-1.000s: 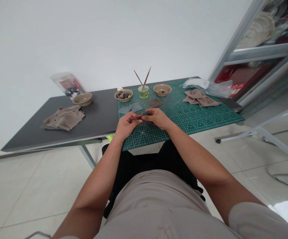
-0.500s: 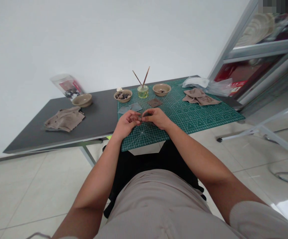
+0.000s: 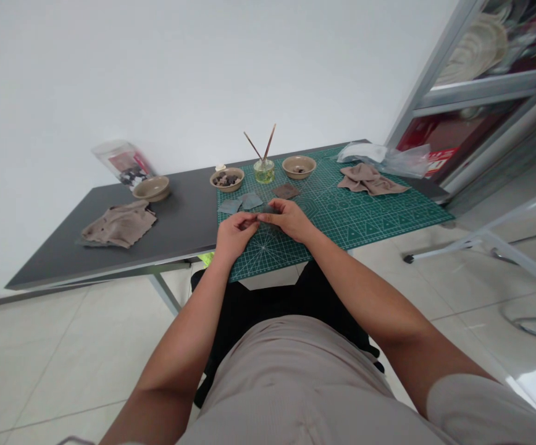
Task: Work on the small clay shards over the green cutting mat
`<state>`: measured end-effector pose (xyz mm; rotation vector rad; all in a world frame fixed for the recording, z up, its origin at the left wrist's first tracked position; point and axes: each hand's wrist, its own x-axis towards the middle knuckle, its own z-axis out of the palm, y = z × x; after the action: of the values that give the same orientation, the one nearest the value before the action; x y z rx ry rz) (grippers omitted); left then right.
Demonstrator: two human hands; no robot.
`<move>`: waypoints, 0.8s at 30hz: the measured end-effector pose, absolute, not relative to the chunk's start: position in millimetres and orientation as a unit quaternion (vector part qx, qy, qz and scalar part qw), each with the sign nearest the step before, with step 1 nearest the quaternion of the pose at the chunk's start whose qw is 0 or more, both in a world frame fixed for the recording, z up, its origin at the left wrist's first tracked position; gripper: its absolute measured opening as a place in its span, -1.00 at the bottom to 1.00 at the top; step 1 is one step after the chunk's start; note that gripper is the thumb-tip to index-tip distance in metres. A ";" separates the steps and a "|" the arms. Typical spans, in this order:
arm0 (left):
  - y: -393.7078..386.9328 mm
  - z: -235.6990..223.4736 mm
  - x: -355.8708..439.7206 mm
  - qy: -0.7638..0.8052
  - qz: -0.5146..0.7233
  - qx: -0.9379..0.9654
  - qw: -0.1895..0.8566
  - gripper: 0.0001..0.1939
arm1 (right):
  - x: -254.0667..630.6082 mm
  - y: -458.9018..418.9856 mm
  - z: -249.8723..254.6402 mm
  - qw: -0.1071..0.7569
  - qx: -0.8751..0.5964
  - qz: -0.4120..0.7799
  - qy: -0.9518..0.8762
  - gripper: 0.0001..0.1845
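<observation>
My left hand [image 3: 234, 235] and my right hand [image 3: 292, 222] meet over a green cutting mat [image 3: 342, 216], each closed in a pinch with the fingertips touching. Whatever is between them is too small and covered to make out. Just beyond the left fingers lie thin grey-blue squares [image 3: 252, 201], like sandpaper. A brown square [image 3: 286, 191] rests past the right hand. Farther back stands a tan bowl [image 3: 228, 188] with small dark and light pieces. Beside it is a yellow-green glass jar [image 3: 264, 173] with two thin brushes [image 3: 269, 142] upright in it.
Another tan bowl [image 3: 299, 174] holds a few small bits. To the right are a crumpled brown cloth [image 3: 370, 180] and a plastic bag [image 3: 402, 162]. On the dark tabletop [image 3: 180, 213] at left sit a cloth [image 3: 122, 225], a bowl [image 3: 152, 190] and a clear container [image 3: 122, 162].
Half a second ago a small brownish piece showed between my fingertips; now the fingers have come together and cover that spot. The objects on the table have stayed put.
</observation>
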<state>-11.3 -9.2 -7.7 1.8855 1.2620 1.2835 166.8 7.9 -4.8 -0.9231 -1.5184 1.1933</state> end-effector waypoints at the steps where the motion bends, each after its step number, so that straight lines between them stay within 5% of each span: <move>1: -10.4 -7.7 -10.6 0.469 0.470 0.711 0.232 -0.90 | 166.2 8.0 -4.4 0.480 -0.388 0.467 -0.633 -0.61; 9: -12.2 -6.2 -9.4 0.486 0.415 0.759 0.122 -0.97 | 164.6 5.8 3.2 0.393 -0.451 0.343 -0.724 -0.53; 20: -13.7 -10.8 -11.6 0.471 0.463 0.734 0.158 -0.92 | 164.8 9.7 -6.7 0.418 -0.392 0.479 -0.665 -0.55; 24: -12.7 -8.3 -11.0 0.473 0.441 0.745 0.164 -0.89 | 165.1 9.1 -2.8 0.399 -0.412 0.438 -0.692 -0.58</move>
<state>-11.0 -12.7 -8.3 2.1238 1.3486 1.2584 165.1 9.1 -2.8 -1.0420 -1.7530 1.1099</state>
